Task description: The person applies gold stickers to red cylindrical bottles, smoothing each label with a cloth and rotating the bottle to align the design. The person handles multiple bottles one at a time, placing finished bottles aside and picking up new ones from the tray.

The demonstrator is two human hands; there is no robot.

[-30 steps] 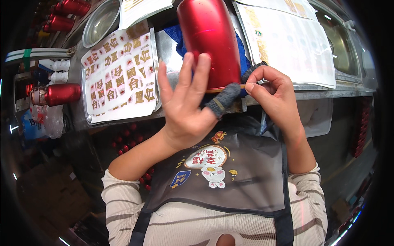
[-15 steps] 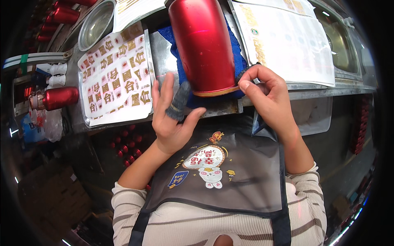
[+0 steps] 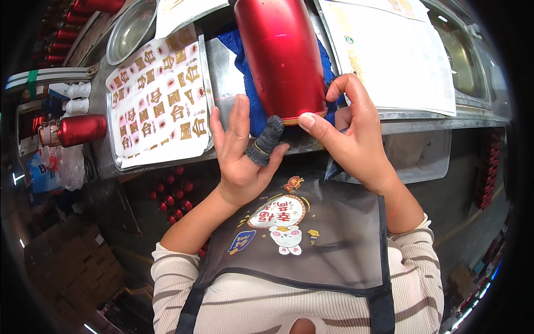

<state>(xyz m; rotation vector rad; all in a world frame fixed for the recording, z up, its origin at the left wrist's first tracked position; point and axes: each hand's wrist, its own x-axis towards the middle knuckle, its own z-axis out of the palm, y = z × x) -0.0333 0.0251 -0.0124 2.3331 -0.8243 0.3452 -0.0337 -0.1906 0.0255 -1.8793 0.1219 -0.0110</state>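
A large glossy red bottle (image 3: 283,61) lies on a blue cloth (image 3: 253,100), its gold-rimmed base toward me. My right hand (image 3: 353,125) curls at the base's right side. Its thumb presses on the rim and its bent index finger, with a dark cover on the tip, rests against the bottle's side. My left hand (image 3: 242,147) is open, fingers spread. A dark grey knitted finger sleeve (image 3: 266,140), with a thin band round it, covers one of its fingers, and that fingertip reaches the rim's left end. The bottle's far end is out of view.
To the left lies a tray with a sheet of gold character stickers (image 3: 158,106), below a metal bowl (image 3: 132,30). White sheets (image 3: 400,67) cover the right side, beside a metal basin (image 3: 464,61). A smaller red bottle (image 3: 82,131) lies far left. Several red bottles (image 3: 172,195) stand below the table.
The bottle's base has shifted slightly to the right. My right thumb has moved left onto the rim, and my left hand has come closer, its covered finger now at the rim.
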